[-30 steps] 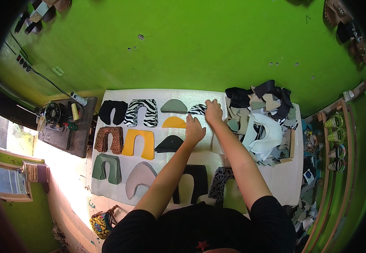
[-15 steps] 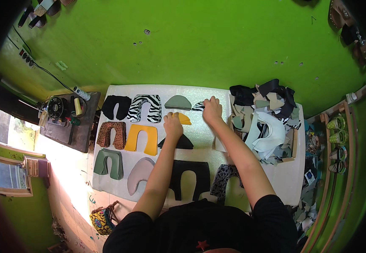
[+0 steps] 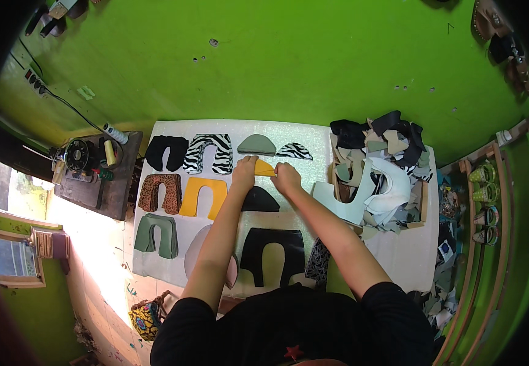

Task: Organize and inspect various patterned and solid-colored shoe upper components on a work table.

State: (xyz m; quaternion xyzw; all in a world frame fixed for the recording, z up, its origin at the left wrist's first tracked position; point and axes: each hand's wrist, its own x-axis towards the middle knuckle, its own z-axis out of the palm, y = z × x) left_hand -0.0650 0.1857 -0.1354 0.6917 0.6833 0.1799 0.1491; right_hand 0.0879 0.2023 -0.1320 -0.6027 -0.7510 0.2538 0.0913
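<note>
Apparent step: aligning yellow half-moon leather-like pieces [image 3: 264,168], ends gripped by left hand [image 3: 244,172] and right hand [image 3: 287,179]. Next move calls for even edges.

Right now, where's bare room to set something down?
The table is bare right of the right forearm, below the scrap pile; a smaller gap lies between pile and zebra half-moon. Leftward, arch-shaped pieces crowd it; mid-table, the left hand and right hand flank the yellow half-moon.
</note>
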